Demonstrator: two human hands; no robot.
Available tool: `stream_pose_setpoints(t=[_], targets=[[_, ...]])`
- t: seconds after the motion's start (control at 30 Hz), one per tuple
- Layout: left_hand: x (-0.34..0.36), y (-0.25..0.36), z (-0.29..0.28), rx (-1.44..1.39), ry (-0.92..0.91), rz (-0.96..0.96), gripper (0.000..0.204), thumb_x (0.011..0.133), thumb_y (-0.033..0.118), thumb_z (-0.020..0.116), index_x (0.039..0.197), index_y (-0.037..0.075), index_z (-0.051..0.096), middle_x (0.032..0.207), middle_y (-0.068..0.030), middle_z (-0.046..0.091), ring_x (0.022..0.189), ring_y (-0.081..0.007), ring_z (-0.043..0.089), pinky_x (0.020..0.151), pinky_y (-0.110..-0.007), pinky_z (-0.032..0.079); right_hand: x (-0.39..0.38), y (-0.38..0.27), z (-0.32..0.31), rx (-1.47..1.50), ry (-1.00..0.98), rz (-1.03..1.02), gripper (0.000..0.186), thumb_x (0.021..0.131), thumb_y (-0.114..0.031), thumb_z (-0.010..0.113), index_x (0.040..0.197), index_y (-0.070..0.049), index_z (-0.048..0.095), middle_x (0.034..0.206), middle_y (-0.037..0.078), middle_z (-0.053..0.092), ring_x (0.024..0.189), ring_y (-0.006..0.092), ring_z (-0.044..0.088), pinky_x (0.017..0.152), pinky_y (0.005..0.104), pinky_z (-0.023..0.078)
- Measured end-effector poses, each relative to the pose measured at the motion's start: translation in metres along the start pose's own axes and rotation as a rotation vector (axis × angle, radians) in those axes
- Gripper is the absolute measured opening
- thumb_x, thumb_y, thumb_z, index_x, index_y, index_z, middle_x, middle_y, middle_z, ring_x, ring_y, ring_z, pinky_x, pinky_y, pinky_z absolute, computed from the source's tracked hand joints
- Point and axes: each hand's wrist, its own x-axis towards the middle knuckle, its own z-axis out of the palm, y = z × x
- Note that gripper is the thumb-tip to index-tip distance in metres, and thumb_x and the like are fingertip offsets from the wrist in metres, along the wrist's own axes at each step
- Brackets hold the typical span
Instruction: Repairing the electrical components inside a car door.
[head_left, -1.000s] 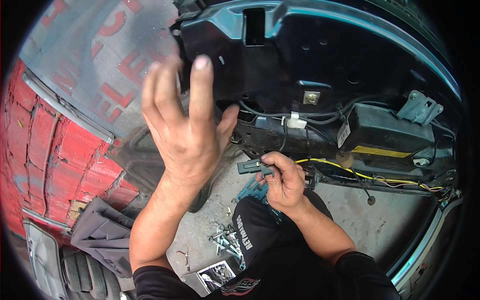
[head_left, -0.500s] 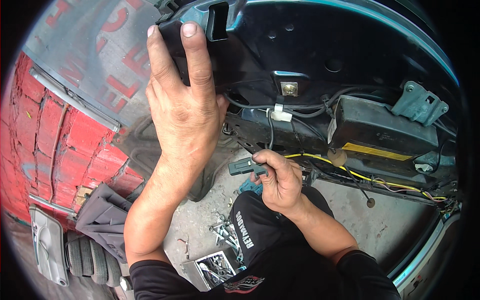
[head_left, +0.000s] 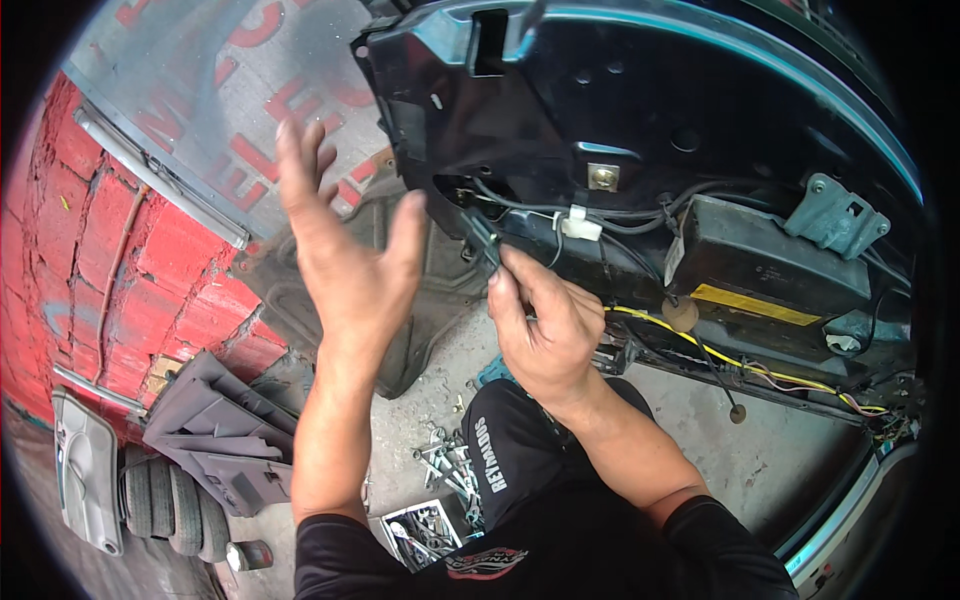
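My left hand (head_left: pixel 350 255) is raised and open, fingers spread, with nothing in it. It hovers just left of the stripped dark inner side of a car door (head_left: pixel 620 110), apart from it. My right hand (head_left: pixel 550 325) pinches a small dark grey plastic part (head_left: pixel 482 236) between thumb and fingers. The part is seen nearly edge-on, and its exact kind cannot be made out. It stands by an opening in the door, near a black cable (head_left: pixel 530 208) with a white connector (head_left: pixel 577 224); whether it touches the door is unclear.
A black box with a yellow label (head_left: pixel 755 304) and a metal bracket (head_left: pixel 835 215) are on the door. A yellow wire (head_left: pixel 720 350) runs along its lower edge. Loose wrenches (head_left: pixel 455 465) and a tool box (head_left: pixel 420 530) lie below. Tires (head_left: pixel 175 510) stand by the red brick wall (head_left: pixel 200 310).
My left hand has come off the door, moving left and down with its fingers spreading. My right hand has raised the plastic part toward the door opening and turned it edge-on.
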Motion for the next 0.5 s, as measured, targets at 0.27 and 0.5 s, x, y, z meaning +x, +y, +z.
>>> stream_pose_setpoints(t=[0.27, 0.5], targets=[[-0.038, -0.041, 0.001, -0.802, -0.229, -0.605, 0.070, 0.097, 0.010, 0.081, 0.157, -0.001, 0.048, 0.149, -0.0187, 0.061, 0.132, -0.0240, 0.062, 0.107, -0.036, 0.054, 0.008, -0.012, 0.040, 0.018, 0.087, 0.426, 0.020, 0.106, -0.008, 0.068, 0.123, 0.003, 0.072, 0.074, 0.011, 0.074, 0.065, 0.0137, 0.074, 0.061, 0.0292, 0.056], [-0.038, -0.054, 0.030, -1.014, -0.129, -0.514, 0.060, 0.097, 0.011, 0.082, 0.152, 0.002, 0.059, 0.142, -0.0157, 0.064, 0.123, -0.0187, 0.065, 0.099, -0.034, 0.057, 0.028, -0.038, 0.049, 0.088, 0.022, 0.628, 0.027, 0.114, -0.022, 0.060, 0.115, 0.004, 0.069, 0.061, -0.001, 0.057, 0.046, 0.0035, 0.049, 0.041, 0.0229, 0.037]])
